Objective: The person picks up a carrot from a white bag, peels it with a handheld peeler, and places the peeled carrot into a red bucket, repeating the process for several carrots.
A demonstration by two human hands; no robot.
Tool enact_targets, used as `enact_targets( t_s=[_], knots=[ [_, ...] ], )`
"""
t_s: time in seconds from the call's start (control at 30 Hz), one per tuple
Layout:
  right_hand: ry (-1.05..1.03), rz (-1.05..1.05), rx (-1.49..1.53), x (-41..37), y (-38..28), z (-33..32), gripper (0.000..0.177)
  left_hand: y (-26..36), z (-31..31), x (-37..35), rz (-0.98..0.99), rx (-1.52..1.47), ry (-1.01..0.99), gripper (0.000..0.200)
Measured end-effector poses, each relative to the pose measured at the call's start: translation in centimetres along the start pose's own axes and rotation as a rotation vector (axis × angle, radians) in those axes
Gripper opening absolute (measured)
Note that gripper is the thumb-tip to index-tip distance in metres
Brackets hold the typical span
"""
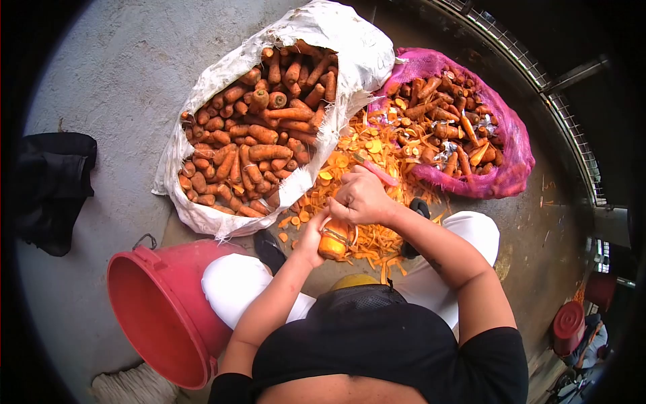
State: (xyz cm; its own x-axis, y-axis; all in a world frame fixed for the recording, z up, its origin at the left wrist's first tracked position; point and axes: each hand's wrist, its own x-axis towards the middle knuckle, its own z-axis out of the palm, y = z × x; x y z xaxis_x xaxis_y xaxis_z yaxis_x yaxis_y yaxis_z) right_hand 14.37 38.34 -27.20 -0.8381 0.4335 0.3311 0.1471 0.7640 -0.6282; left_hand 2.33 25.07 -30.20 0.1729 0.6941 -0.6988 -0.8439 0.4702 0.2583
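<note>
My left hand (311,236) grips a short orange carrot (334,244) from below, held over my lap. My right hand (362,196) is closed on a pink-handled peeler (381,174), whose blade end rests on the top of that carrot. Orange peelings and cut ends (367,151) lie heaped on the floor just beyond my hands. A white sack (350,40) full of unpeeled carrots lies open at the upper left of my hands.
A pink mesh bag (511,145) with carrots and scraps lies at the upper right. A red bucket (158,316) stands by my left knee. A dark cloth (50,185) lies far left on the concrete floor. Small red containers (570,326) sit at the lower right.
</note>
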Motion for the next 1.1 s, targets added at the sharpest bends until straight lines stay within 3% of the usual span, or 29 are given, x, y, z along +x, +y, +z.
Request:
enact_targets(
  t_s=[0.23,0.37,0.6,0.7,0.77,0.83,0.93,1.1],
  knots=[
    [0.026,-0.038,-0.06,-0.2,0.0,0.3,0.033,-0.4,-0.1,-0.7,-0.036,0.075,-0.016,0.046],
    [0.066,0.049,-0.156,-0.4,1.7,-0.4,0.032,-0.5,0.0,-1.8,-0.121,0.187,-0.08,0.046],
    [0.091,0.09,-0.265,-0.5,3.7,-0.6,0.036,-0.2,0.1,-0.9,-0.075,0.246,-0.063,0.044],
    [0.089,0.134,-0.503,-0.7,6.5,-2.5,0.037,-0.4,0.4,-1.6,-0.114,0.296,-0.073,0.045],
    [0.111,0.345,-0.577,-1.4,9.0,-4.1,0.045,-0.2,0.3,-2.0,-0.133,0.308,-0.083,0.046],
    [0.104,0.392,-0.682,-1.7,9.1,-4.8,0.045,-0.1,-0.1,-2.2,-0.123,0.266,-0.094,0.047],
    [0.034,0.407,-0.472,-0.8,5.9,-3.5,0.042,0.6,-0.4,-1.7,-0.05,0.11,-0.1,0.044],
    [0.091,0.157,-0.07,0.5,0.8,-2.0,0.032,1.1,-0.4,-1.1,0.055,0.114,0.052,0.045]
  ],
)
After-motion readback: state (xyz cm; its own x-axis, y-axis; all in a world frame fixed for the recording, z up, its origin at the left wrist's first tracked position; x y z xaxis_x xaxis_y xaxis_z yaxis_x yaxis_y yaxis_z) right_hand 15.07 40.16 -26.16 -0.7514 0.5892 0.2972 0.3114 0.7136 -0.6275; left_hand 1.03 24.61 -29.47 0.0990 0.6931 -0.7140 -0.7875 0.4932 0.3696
